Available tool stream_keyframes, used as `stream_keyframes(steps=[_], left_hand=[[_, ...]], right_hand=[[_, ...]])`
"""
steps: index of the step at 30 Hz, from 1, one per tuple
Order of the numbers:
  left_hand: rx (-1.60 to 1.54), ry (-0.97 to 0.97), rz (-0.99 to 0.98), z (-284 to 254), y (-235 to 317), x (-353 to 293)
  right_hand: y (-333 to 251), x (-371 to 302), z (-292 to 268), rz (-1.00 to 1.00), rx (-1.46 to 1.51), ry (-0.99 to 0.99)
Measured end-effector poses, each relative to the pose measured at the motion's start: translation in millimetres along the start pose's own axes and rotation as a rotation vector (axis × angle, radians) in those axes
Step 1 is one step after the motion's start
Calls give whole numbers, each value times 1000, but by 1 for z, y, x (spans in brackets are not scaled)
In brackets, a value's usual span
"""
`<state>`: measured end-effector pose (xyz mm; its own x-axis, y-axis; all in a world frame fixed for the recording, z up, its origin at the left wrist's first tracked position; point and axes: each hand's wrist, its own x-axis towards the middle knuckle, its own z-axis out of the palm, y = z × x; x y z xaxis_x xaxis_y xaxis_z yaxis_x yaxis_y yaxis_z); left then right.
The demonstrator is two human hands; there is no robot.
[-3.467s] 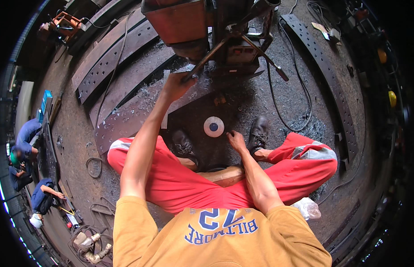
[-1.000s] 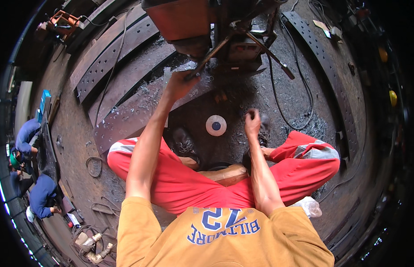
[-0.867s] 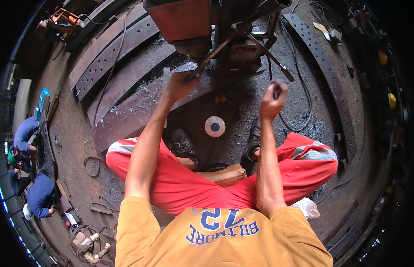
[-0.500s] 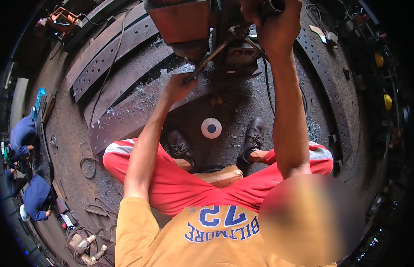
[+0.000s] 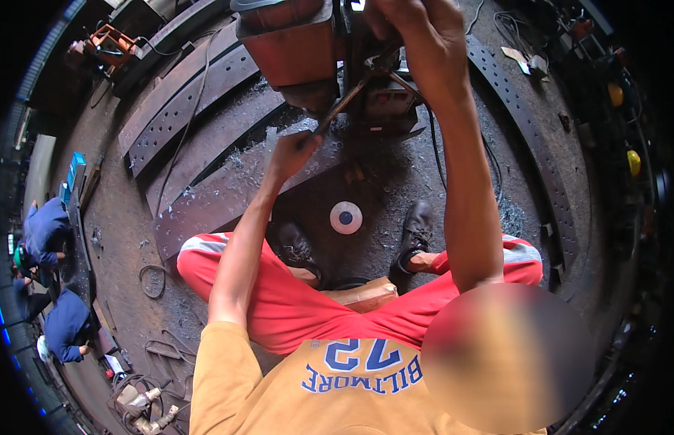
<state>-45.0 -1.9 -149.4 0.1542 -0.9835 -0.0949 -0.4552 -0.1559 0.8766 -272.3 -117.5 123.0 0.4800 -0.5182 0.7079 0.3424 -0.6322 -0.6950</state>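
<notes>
A drilling machine with a red-brown housing point(image 5: 290, 54) stands ahead of me over dark steel plates. Slanting spokes meet at its hub point(image 5: 380, 64). My left hand point(image 5: 292, 154) is closed round the dark grip of one feed handle point(image 5: 344, 101), below and left of the hub. Above and right of the hub, my right hand point(image 5: 427, 40) is raised with its fingers curled on another handle, which the hand itself mostly hides. A further spoke runs down behind my right forearm. The drill's tip and the spot under it cannot be made out.
Perforated steel beams point(image 5: 192, 90) lie at left, another perforated beam point(image 5: 522, 138) at right. A pale disc point(image 5: 346, 217) lies between my shoes, among metal shavings. Cables point(image 5: 152, 281) cross the floor. Two people in blue point(image 5: 65, 326) bend over work at far left.
My right hand has moved left, and the round end of its handle no longer shows. My left hand keeps its hold. The whole view has shifted slightly down.
</notes>
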Motion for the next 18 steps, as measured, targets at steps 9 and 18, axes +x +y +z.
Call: stream_keyframes(steps=[9,18], left_hand=[[-1787,613,-331,16,-26,-20],[-1103,1029,358,-81,222,-37]], right_hand=[[-56,2,18,100,-132,448],[37,-126,-126,13,607,791]])
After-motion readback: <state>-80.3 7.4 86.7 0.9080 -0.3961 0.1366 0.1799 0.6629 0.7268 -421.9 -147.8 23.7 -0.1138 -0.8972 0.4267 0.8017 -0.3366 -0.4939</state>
